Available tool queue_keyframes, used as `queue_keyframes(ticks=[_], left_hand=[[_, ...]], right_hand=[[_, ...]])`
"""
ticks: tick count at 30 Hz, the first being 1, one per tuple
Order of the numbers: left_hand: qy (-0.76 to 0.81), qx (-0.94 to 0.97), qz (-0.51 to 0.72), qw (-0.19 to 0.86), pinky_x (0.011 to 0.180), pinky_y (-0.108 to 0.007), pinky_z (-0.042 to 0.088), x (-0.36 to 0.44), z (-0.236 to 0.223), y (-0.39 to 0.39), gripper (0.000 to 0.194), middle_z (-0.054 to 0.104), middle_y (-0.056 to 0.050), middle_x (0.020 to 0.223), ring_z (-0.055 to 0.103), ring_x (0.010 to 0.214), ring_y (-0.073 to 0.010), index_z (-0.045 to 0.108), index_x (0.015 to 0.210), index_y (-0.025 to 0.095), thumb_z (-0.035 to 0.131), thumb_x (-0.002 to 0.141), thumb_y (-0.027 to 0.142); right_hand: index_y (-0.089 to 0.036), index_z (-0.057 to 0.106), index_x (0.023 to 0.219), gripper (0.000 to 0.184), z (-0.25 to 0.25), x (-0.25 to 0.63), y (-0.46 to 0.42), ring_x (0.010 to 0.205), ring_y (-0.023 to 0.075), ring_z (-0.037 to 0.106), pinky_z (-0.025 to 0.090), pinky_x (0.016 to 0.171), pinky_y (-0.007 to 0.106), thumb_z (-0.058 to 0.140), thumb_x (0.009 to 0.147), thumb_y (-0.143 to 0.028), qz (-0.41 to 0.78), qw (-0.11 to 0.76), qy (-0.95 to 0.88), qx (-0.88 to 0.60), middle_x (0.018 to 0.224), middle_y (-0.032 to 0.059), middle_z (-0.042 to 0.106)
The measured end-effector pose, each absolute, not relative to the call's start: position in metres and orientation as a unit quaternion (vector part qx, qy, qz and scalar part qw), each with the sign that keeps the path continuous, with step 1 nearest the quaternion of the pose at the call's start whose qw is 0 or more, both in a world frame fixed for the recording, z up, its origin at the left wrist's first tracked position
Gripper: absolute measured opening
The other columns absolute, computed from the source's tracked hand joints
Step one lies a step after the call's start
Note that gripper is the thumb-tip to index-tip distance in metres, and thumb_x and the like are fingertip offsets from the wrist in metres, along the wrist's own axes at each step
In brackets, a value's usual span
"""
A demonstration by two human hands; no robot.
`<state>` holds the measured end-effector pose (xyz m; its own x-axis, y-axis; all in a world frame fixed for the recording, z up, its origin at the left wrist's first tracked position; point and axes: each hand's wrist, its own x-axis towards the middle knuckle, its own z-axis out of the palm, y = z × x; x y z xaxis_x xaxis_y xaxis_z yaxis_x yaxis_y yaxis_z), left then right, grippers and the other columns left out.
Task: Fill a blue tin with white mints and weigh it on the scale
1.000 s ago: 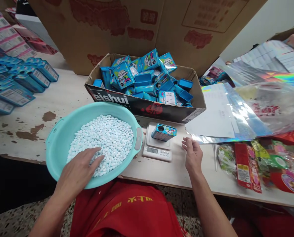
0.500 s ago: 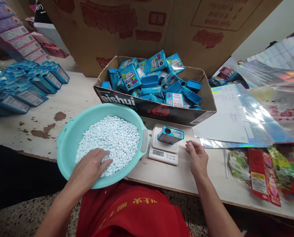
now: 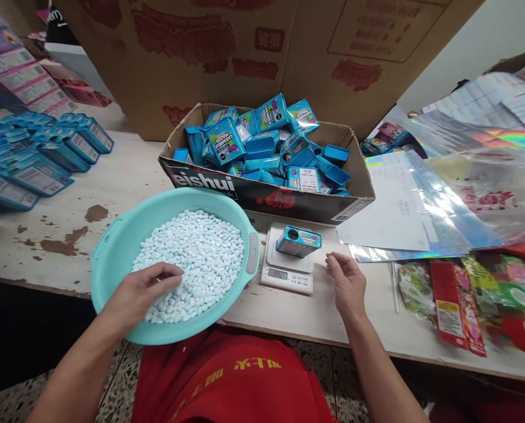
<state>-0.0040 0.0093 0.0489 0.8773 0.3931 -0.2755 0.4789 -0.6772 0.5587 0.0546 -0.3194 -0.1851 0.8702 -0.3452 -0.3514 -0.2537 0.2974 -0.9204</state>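
Observation:
A turquoise basin (image 3: 116, 247) heaped with small pale blue tablets (image 3: 200, 252) overhangs the table's front edge. My left hand (image 3: 141, 291) rests in the tablets at the near side, its fingers curled into the pile. A blue tin (image 3: 298, 241) with a round hole on top lies on a small white digital scale (image 3: 287, 265). My right hand (image 3: 345, 283) lies on the table just right of the scale, fingers loosely bent and apart, holding nothing.
Behind the scale an open cardboard box (image 3: 266, 197) holds several blue tins. More blue boxes (image 3: 33, 161) lie in rows at the far left. Holographic sheets (image 3: 434, 217) and colourful packets (image 3: 460, 294) cover the right. A large carton (image 3: 262, 53) stands at the back.
My left hand has curled its fingers into the tablets. My right hand has stayed beside the scale. The camera view shifted slightly.

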Motion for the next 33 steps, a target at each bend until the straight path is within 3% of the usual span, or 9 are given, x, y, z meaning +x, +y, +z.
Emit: queue_keyframes(ticks=[3, 5, 11, 15, 18, 21, 27, 33], left_hand=[[0.333, 0.785, 0.015, 0.522, 0.051, -0.019, 0.047, 0.0, 0.052, 0.009, 0.037, 0.066, -0.005, 0.082, 0.056, 0.068, -0.0148, 0.071, 0.082, 0.019, 0.084, 0.054, 0.04], [0.36, 0.704, 0.029, 0.612, 0.047, -0.018, 0.047, 0.005, 0.053, 0.007, 0.037, 0.066, -0.007, 0.084, 0.056, 0.064, -0.0131, 0.071, 0.088, 0.017, 0.083, 0.057, 0.032], [0.36, 0.642, 0.0, 0.677, 0.032, -0.01, 0.03, 0.02, 0.057, -0.006, 0.01, 0.054, -0.003, 0.068, 0.044, 0.047, -0.0052, 0.067, 0.082, 0.011, 0.061, 0.079, 0.017], [0.377, 0.67, -0.029, 0.639, 0.039, -0.013, 0.04, 0.02, 0.049, -0.008, 0.009, 0.059, -0.006, 0.074, 0.051, 0.053, -0.0076, 0.066, 0.085, 0.009, 0.061, 0.08, 0.015], [0.372, 0.689, -0.123, 0.609, 0.035, -0.013, 0.033, 0.017, 0.043, -0.006, 0.018, 0.058, -0.005, 0.069, 0.042, 0.046, -0.0052, 0.066, 0.088, 0.01, 0.071, 0.074, 0.02], [0.348, 0.714, -0.1, 0.599, 0.038, -0.015, 0.035, 0.017, 0.041, -0.002, 0.033, 0.059, -0.003, 0.072, 0.044, 0.049, -0.0065, 0.066, 0.091, 0.014, 0.079, 0.066, 0.031], [0.337, 0.769, -0.244, 0.485, 0.04, -0.016, 0.027, 0.026, 0.045, 0.004, 0.04, 0.056, 0.0, 0.065, 0.04, 0.046, -0.0052, 0.063, 0.084, 0.016, 0.08, 0.063, 0.045], [0.32, 0.807, -0.207, 0.452, 0.053, -0.019, 0.04, 0.045, 0.056, 0.007, 0.043, 0.059, -0.002, 0.079, 0.048, 0.06, -0.008, 0.066, 0.087, 0.016, 0.084, 0.057, 0.043]], right_hand=[[-0.017, 0.067, 0.093, 0.047, -0.185, 0.056, -0.318, 0.092, 0.0222, 0.063, 0.048, 0.089, 0.041, 0.076, 0.064, -0.053, -0.035, 0.76, 0.249, -0.6, 0.095, 0.0078, 0.068], [-0.017, 0.067, 0.092, 0.046, -0.186, 0.057, -0.316, 0.092, 0.0221, 0.063, 0.048, 0.089, 0.041, 0.076, 0.064, -0.052, -0.035, 0.762, 0.244, -0.599, 0.095, 0.0074, 0.068], [-0.017, 0.066, 0.094, 0.047, -0.187, 0.056, -0.313, 0.091, 0.0226, 0.063, 0.048, 0.089, 0.042, 0.076, 0.064, -0.052, -0.028, 0.769, 0.239, -0.592, 0.096, 0.008, 0.068], [-0.017, 0.065, 0.094, 0.045, -0.186, 0.05, -0.317, 0.093, 0.0236, 0.062, 0.049, 0.087, 0.042, 0.072, 0.068, -0.052, -0.037, 0.753, 0.229, -0.616, 0.098, 0.0095, 0.068], [-0.017, 0.065, 0.096, 0.04, -0.188, 0.035, -0.321, 0.091, 0.0233, 0.062, 0.05, 0.086, 0.042, 0.066, 0.076, -0.052, -0.06, 0.704, 0.204, -0.677, 0.099, 0.01, 0.067], [-0.017, 0.065, 0.098, 0.034, -0.192, 0.012, -0.324, 0.089, 0.0217, 0.061, 0.05, 0.084, 0.041, 0.06, 0.085, -0.047, -0.112, 0.629, 0.139, -0.757, 0.098, 0.0089, 0.066], [-0.016, 0.059, 0.106, 0.024, -0.206, -0.021, -0.33, 0.093, 0.022, 0.057, 0.049, 0.083, 0.039, 0.053, 0.095, -0.036, -0.226, 0.476, 0.008, -0.85, 0.097, 0.0086, 0.062], [-0.014, 0.056, 0.111, 0.023, -0.212, -0.017, -0.329, 0.102, 0.0268, 0.054, 0.045, 0.088, 0.044, 0.053, 0.096, -0.032, -0.271, 0.4, -0.012, -0.876, 0.099, 0.0111, 0.063]])
